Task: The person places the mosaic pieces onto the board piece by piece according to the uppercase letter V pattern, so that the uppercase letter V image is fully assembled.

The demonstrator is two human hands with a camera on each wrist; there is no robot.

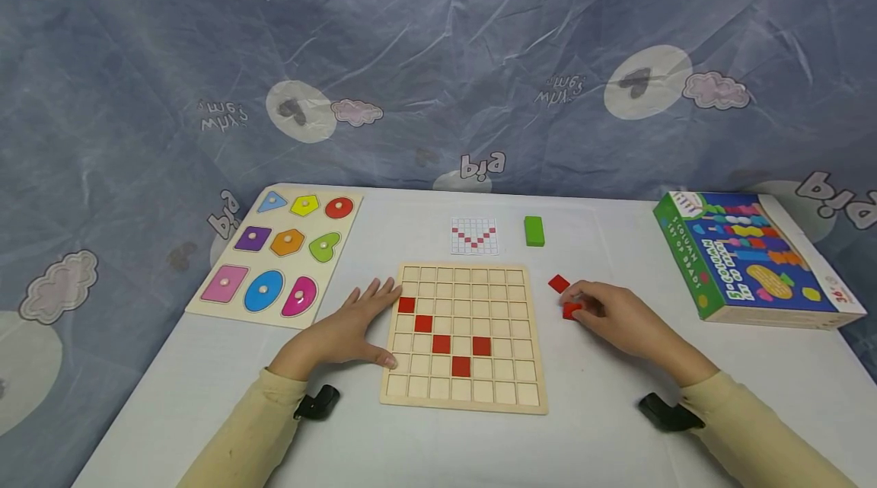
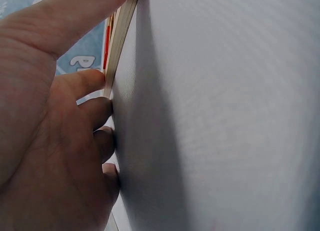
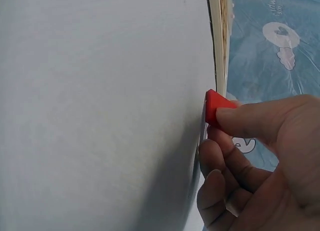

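A wooden grid board (image 1: 466, 407) lies on the white table with several red square tiles (image 1: 461, 366) in its cells, stepping down from the left and turning up at the right. My left hand (image 1: 346, 332) has its fingers spread along the board's left edge, thumb at the lower part of the frame. Right of the board, my right hand (image 1: 620, 317) pinches a red tile (image 3: 212, 108) between thumb and finger, low over the table. Another red tile (image 1: 559, 284) lies just beyond those fingertips. Behind the board is a small printed card (image 1: 474, 240) with a red V pattern on a grid.
A green block (image 1: 534, 231) lies beside the card. At the back left is a shape puzzle board (image 1: 221, 310) with coloured knobbed pieces. A bead-set box (image 1: 760, 259) occupies the right side. Behind the table hangs a blue patterned cloth (image 1: 438, 54).
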